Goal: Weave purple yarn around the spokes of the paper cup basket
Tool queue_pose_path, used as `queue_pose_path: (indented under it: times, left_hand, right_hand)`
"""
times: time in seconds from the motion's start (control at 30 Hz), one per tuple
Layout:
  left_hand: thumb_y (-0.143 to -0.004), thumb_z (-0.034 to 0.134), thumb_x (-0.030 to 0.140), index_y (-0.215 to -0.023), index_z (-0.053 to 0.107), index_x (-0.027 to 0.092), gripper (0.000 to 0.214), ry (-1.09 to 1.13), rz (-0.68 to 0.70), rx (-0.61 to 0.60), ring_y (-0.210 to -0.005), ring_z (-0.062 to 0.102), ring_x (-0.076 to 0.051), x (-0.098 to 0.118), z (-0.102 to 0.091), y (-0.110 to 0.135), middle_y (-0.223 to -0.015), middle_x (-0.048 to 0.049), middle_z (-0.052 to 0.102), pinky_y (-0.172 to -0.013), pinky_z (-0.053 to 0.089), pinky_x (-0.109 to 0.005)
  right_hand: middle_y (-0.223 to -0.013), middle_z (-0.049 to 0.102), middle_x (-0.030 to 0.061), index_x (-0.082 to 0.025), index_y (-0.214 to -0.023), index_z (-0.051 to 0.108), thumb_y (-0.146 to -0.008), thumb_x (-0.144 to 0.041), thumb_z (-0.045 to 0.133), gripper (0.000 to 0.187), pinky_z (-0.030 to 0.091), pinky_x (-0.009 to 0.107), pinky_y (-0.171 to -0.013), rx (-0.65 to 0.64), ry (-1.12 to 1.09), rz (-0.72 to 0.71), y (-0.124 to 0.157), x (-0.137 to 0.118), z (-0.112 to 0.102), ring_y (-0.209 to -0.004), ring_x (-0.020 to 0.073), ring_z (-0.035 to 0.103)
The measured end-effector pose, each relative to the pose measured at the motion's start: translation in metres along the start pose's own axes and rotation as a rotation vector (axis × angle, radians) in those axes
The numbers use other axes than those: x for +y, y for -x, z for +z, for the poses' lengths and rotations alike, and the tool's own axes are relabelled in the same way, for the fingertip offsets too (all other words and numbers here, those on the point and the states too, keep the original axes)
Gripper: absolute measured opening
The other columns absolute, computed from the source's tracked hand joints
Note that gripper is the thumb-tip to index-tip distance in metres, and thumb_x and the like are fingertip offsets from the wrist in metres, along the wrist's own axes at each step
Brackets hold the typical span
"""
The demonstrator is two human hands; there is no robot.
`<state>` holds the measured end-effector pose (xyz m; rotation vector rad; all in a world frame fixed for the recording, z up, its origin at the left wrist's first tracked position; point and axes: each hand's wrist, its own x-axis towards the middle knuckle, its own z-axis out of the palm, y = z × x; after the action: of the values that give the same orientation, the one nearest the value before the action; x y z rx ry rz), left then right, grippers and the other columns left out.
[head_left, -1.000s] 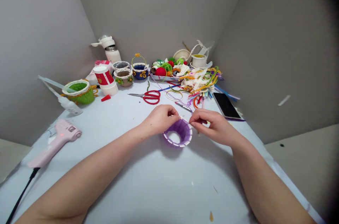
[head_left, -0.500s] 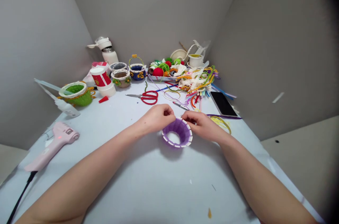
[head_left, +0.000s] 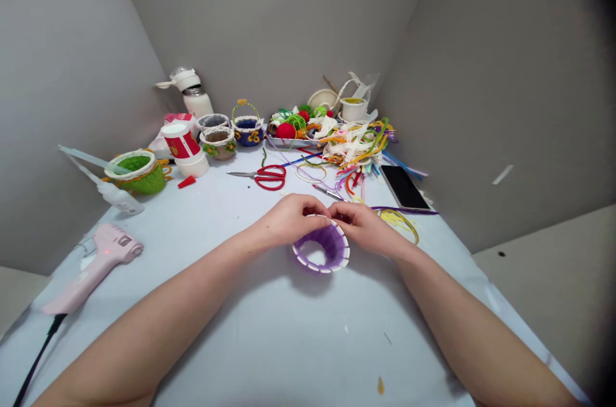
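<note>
A small paper cup (head_left: pixel 335 245) wrapped inside and out with purple yarn sits tilted in the middle of the table, its mouth turned toward me. White rim tabs show between the purple strands. My left hand (head_left: pixel 296 219) is closed at the cup's far left rim, with thumb and fingers pinched over the edge. Closed around the far right side is my right hand (head_left: pixel 368 228), its fingertips meeting the left ones at the back of the rim. Whatever strand the fingertips may pinch there is hidden.
Red-handled scissors (head_left: pixel 270 177) and a pen (head_left: pixel 330 192) lie beyond the hands. A pink glue gun (head_left: pixel 103 259) rests at left, near a green basket (head_left: pixel 144 177). Yarn scraps (head_left: pixel 359 147), a phone (head_left: pixel 405 187) and finished little baskets (head_left: pixel 219 145) stand farther back.
My left hand has moved slightly right along the far rim, and its fingers now meet those of the right hand. The cup has barely moved.
</note>
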<state>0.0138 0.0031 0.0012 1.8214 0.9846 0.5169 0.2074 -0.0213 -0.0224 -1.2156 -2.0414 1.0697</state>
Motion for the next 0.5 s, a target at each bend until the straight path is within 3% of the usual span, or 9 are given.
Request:
queue_pose_path:
  times: [0.5]
  left_hand:
    - [-0.071,0.062,0.034,-0.085,0.07,0.016,0.024,-0.038,-0.023,0.035,-0.071,0.059,-0.014,-0.007,0.0,-0.001,-0.082,-0.0032,0.069,-0.061,0.045,-0.023]
  right_hand:
    - [-0.068,0.058,0.0,-0.017,-0.079,0.061,-0.085,-0.031,0.056,0.016,0.039,0.023,-0.054,0.006,0.012,0.084,0.014,-0.014,-0.023,-0.06,0.0115,0.052]
